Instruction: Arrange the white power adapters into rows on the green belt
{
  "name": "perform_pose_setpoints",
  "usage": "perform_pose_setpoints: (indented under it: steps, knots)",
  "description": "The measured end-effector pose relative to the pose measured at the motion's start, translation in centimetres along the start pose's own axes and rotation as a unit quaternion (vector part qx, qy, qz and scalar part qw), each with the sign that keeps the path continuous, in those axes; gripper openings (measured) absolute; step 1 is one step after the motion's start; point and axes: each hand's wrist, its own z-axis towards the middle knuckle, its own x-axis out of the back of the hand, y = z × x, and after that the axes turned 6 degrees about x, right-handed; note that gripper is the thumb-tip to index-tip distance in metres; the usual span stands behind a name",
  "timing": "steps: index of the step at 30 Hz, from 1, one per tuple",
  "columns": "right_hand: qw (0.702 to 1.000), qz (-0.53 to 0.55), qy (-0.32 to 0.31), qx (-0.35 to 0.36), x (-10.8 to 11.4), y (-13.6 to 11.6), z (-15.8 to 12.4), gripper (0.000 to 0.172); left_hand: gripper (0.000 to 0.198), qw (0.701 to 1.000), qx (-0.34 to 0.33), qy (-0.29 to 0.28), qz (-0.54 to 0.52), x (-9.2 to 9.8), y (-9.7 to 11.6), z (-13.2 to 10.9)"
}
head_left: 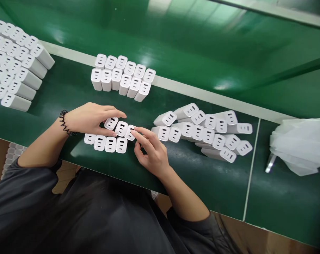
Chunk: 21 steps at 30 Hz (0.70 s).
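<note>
My left hand (90, 118) curves around white multi-port chargers, its index finger behind them and its thumb in front. Within that grip is an upright charger (111, 122), with a second charger (121, 128) beside it. At the right end of this short row, fingertips of my right hand (152, 151) grip the edge of another charger (129, 132). Its other fingers are bent, and part of that charger is hidden. Directly in front stands a row of several chargers (110, 144), port ends up, close against the held ones.
Two neat rows of chargers (125, 83) stand behind my hands. Many more are packed at the far left (17, 70). A loose, leaning group (209, 132) lies to the right. A white translucent bag (302, 144) rests at far right. A green wall (176, 42) bounds the green table (202, 183).
</note>
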Motion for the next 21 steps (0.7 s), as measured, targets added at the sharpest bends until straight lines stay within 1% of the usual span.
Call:
perform_pose_setpoints:
  steps: [6, 13, 21]
  knots:
    - [1.0, -0.016, -0.004, -0.009, -0.08, -0.14, -0.25, 0.064, 0.069, 1.0, 0.002, -0.003, 0.006, -0.05, 0.22, 0.01]
    - [1.0, -0.021, 0.003, 0.013, 0.07, -0.33, 0.17, 0.052, 0.069, 1.0, -0.001, -0.013, 0.009, 0.1, 0.53, 0.12]
    - [0.999, -0.032, -0.005, 0.013, 0.08, -0.52, 0.22, 0.047, 0.068, 1.0, -0.006, -0.01, 0.008, -0.15, 0.3, 0.17]
